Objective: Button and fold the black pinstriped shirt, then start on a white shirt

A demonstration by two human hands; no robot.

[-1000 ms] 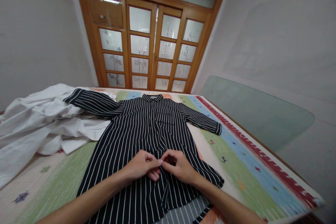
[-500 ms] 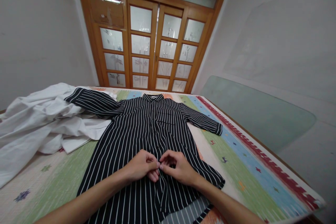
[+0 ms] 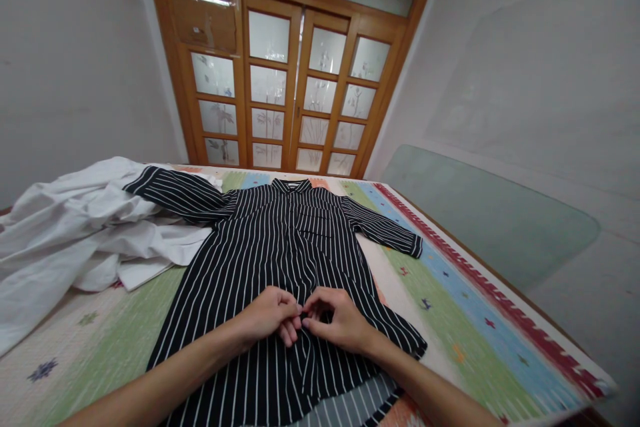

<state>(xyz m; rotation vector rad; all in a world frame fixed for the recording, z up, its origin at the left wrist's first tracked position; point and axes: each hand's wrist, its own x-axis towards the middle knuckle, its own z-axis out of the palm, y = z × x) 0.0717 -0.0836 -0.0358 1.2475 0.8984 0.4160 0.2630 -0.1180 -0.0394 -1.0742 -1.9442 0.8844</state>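
A black shirt with white stripes [image 3: 250,247] lies face up, its collar at the far end and its sleeves spread to both sides. At the lower part of its front opening, my left hand [image 3: 275,315] pinches the shirt's edge between thumb and forefinger, the other fingers curled. Right beside it, my right hand [image 3: 337,319] pinches the same placket, thumb and forefinger bent into a ring. The fingertips of both hands almost meet. Any button between them is too small to make out. Toward me, the right front hem is folded aside and shows the grey inner side.
Crumpled white cloth [image 3: 100,227] lies to the left, partly under the striped sleeve. A patterned, multicoloured cover [image 3: 450,307] lies under the shirt. A frosted glass panel [image 3: 490,213] leans along the right wall. Wooden doors with glass panes [image 3: 295,87] stand at the back.
Both hands stay at the same spot on the placket, with only slight finger movement. The cloth just below them and the lower hem have shifted a little.
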